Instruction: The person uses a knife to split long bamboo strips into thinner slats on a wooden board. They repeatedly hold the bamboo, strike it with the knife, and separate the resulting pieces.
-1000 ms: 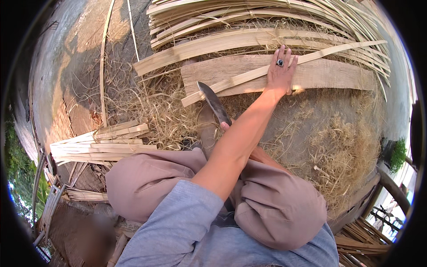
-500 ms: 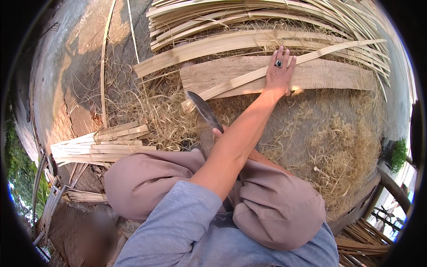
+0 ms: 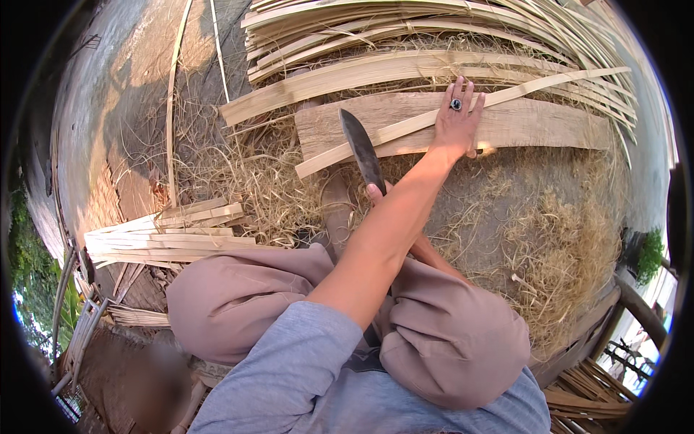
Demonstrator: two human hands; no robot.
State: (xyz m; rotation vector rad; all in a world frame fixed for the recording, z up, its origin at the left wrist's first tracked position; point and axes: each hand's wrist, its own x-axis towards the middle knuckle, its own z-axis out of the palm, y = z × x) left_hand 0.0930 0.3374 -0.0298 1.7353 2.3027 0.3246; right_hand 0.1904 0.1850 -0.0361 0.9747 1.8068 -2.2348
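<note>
My left arm reaches across to the right, and my left hand [image 3: 455,130], with a ring on it, lies palm down on a pale bamboo strip [image 3: 390,132]. Its fingers are stretched out. The strip slants over a wooden board [image 3: 542,124] and past both of its long edges. Beneath my left forearm, my right hand [image 3: 377,194] grips a large dark-bladed knife [image 3: 361,148]; most of that hand and the handle are hidden. The blade points up and away, across the strip's near-left part.
Beyond the board lies a big pile of bamboo strips [image 3: 405,29], with a wide strip [image 3: 318,81] in front. Shorter strips [image 3: 166,242] are stacked at left. Curly shavings [image 3: 557,231] litter the ground. A blurred person's head [image 3: 155,387] is at lower left.
The knife has moved right and away from me, from the strip's near end to farther along it. My left hand has stayed on the strip.
</note>
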